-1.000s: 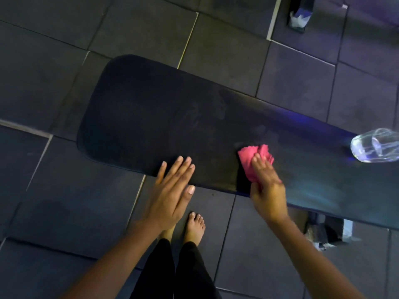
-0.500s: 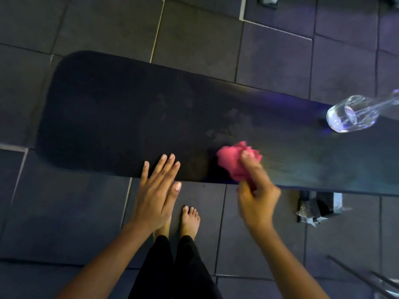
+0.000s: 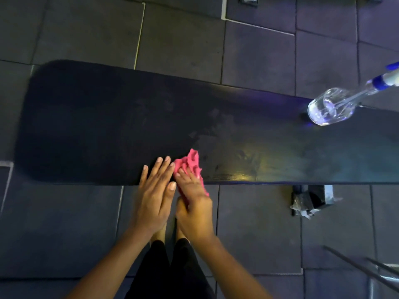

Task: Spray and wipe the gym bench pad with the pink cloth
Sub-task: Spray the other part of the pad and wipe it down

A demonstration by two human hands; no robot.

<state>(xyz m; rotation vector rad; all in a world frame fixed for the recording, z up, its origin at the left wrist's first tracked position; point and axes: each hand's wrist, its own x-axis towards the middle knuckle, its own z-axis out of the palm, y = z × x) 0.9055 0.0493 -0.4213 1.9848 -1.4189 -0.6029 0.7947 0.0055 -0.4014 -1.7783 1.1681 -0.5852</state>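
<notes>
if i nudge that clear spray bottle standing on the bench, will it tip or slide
Probably tips rather than slides. The spray bottle looks tall and narrow, with its blue-and-white sprayer head up top, so it seems top-heavy. It appears nearly empty, so likely light and easy to knock over. The bench pad under it looks matte, and its sheen suggests dampness; whether that is slippery, I cannot tell.

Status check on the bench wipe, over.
Right hand gripping pink cloth on bench pad near edge. Left hand flat, open beside it. Spray bottle standing far right, clear.

The floor (image 3: 259, 50) is made of big dark tiles. Thin metal bars (image 3: 367, 270), maybe a rack, show at the bottom right corner.
</notes>
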